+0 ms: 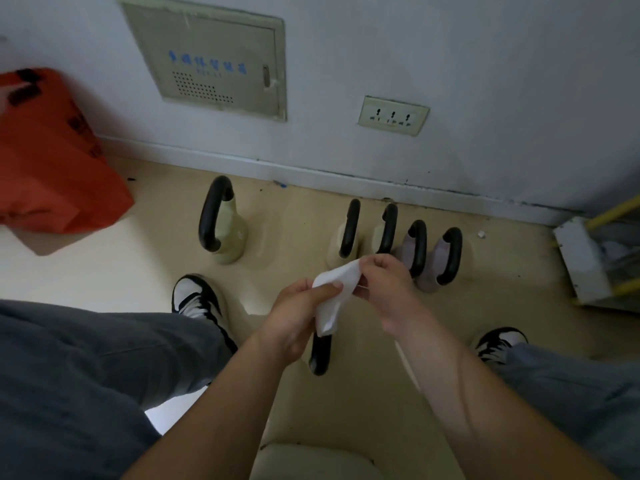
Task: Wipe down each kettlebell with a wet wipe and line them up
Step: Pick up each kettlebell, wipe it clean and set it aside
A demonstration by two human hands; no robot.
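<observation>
Open floor [294, 233] lies between the large green kettlebell [221, 226] and the row of four smaller kettlebells [388, 230]; a hand passes there freely. Within the row the black handles stand close together, leaving only narrow slots. A thin strip of floor runs behind the row to the skirting [346, 180]. Right of the row the floor is open as far as the white-and-yellow frame [581, 261]. An orange bag [52, 161] blocks the far left corner. The near kettlebell [319, 356] stands between the left shoe [197, 299] and the right shoe [498, 344], largely hidden beneath the left hand [294, 320], the right hand [384, 289] and their wet wipe [334, 299].
</observation>
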